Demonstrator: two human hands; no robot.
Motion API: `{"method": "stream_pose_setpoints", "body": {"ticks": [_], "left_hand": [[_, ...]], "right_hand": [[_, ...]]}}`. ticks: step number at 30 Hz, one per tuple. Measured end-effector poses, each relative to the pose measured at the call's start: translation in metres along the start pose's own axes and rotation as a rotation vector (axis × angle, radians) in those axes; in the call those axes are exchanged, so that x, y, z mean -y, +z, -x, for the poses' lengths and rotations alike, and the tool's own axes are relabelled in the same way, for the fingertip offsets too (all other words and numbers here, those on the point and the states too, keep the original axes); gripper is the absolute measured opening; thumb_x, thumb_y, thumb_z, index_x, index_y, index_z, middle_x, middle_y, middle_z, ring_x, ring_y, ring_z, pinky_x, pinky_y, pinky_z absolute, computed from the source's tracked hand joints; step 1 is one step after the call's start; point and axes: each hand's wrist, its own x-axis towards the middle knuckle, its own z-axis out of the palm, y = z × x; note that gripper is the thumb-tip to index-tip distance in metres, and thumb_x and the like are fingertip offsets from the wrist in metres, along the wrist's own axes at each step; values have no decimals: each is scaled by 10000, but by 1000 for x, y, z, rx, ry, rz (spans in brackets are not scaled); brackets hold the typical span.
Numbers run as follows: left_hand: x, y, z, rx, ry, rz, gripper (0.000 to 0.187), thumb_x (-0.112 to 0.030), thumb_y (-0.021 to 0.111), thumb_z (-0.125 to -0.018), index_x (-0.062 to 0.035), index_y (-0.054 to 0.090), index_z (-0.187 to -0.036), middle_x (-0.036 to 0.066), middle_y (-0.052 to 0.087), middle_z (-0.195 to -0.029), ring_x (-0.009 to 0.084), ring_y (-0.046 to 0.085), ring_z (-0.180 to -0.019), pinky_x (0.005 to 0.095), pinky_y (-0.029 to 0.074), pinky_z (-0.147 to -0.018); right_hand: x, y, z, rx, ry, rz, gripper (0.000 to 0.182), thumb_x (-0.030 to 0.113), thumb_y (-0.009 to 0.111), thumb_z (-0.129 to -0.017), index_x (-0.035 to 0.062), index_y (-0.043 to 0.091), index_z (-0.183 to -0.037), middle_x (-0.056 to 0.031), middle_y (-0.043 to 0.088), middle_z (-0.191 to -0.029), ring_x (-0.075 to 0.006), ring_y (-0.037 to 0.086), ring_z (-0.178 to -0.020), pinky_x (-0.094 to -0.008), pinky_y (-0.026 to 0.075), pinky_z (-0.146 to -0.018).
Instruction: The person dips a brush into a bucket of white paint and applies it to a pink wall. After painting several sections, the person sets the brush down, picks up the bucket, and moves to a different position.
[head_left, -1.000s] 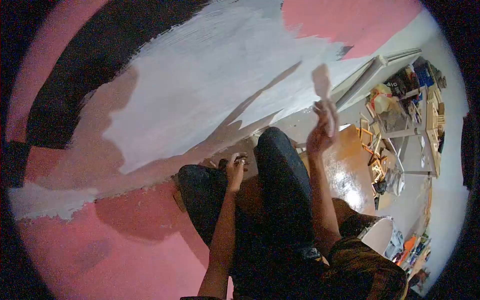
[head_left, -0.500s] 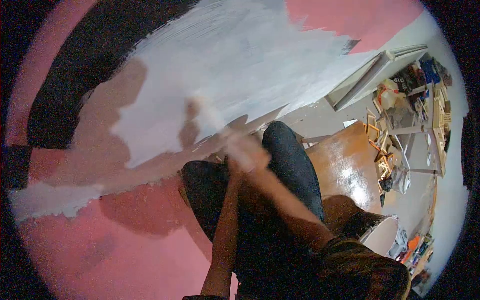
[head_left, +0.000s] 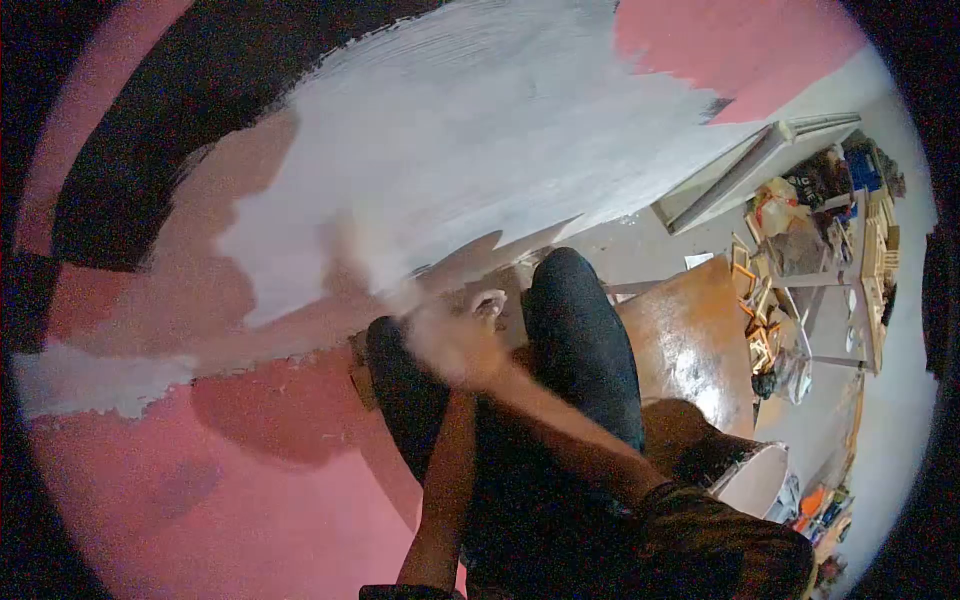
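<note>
The blurred brush [head_left: 388, 278] juts up-left from the right hand [head_left: 455, 345].

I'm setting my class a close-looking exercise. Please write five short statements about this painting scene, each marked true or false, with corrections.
1. The right hand is blurred. True.
2. The left hand holds the brush. False: the blurred brush is in the right hand.
3. The shiny brown board lies to the picture's right of the bent knees. True.
4. The pale round container is at the picture's top left. False: the container is at the lower right.
5. Pink shows both at the picture's top right, beside the white paint, and at the lower left. True.
</note>
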Motion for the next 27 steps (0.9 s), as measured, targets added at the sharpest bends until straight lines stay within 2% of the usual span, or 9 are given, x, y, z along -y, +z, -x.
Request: {"method": "stream_pose_setpoints", "body": {"ticks": [1, 4, 6, 10, 14, 17, 22, 26, 27], "left_hand": [[-24, 3, 3, -43, -238, 154, 154, -134, 530, -865, -91, 597, -996, 45, 628, -901, 126, 618, -784, 238, 473, -547], [-8, -7, 4, -92, -353, 204, 189, -99, 550, -845, -108, 582, -1032, 53, 623, -950, 141, 626, -771, 233, 470, -512], [-2, -9, 6, -164, -393, 195, 218, -110, 553, -844, -99, 563, -1062, 61, 620, -963, 150, 626, -774, 243, 476, -519], [4, -9, 3, -116, -249, -67, 297, -125, 535, -851, -19, 510, -1128, 101, 612, -983, 168, 621, -777, 267, 494, -556], [24, -2, 2, 14, -264, 225, 252, -133, 520, -858, -31, 568, -1083, 80, 612, -987, 138, 607, -748, 265, 493, -584], [-3, 8, 5, 40, -231, 227, 209, -117, 502, -862, -54, 595, -1038, 59, 613, -980, 132, 596, -784, 259, 477, -619], [34, -2, -2, 60, 14, -17, 187, -56, 482, -852, -59, 592, -1004, 54, 611, -975, 138, 572, -889, 258, 460, -705], [7, -3, 5, -73, -227, 65, 202, -114, 520, -846, -24, 570, -1019, 71, 610, -1010, 153, 578, -926, 270, 479, -720], [2, -4, 7, -85, -260, 99, 207, -106, 528, -843, -19, 566, -1027, 70, 609, -1003, 145, 580, -906, 265, 475, -706]], "right_hand": [[17, 21, 10, 116, -155, 12, 446, 377, 407, -882, 36, 503, -1152, -183, 552, -1085, -292, 555, -986, -392, 453, -827], [55, 76, 48, 459, -616, 34, 378, 288, 415, -898, 33, 481, -1169, -181, 496, -1200, -259, 530, -1056, -387, 447, -858], [44, 81, 47, 416, -714, -36, 331, 239, 416, -909, 31, 488, -1156, -162, 502, -1190, -245, 521, -1063, -371, 430, -886], [-13, -33, 36, -374, -559, -174, 303, 218, 523, -866, 21, 545, -1095, -130, 582, -1099, -263, 548, -1005, -331, 433, -872], [-61, -108, 31, -1350, -768, -184, 401, 290, 495, -910, -64, 517, -1097, -166, 628, -970, -257, 622, -852, -341, 487, -778], [-67, -127, 32, -1374, -665, -242, 388, 263, 493, -914, -73, 509, -1109, -159, 629, -965, -255, 621, -846, -352, 488, -802], [-31, -47, 33, -994, -686, 217, 270, 203, 472, -908, 16, 556, -1084, -168, 606, -1029, -239, 601, -920, -341, 487, -745], [14, 69, 52, 268, -409, -949, 394, 312, 421, -923, 28, 472, -1192, -98, 581, -1008, -157, 573, -904, -277, 466, -797], [15, 86, 53, 307, -469, -915, 399, 313, 419, -923, 33, 469, -1202, -101, 574, -1028, -160, 566, -921, -280, 460, -811]]}}
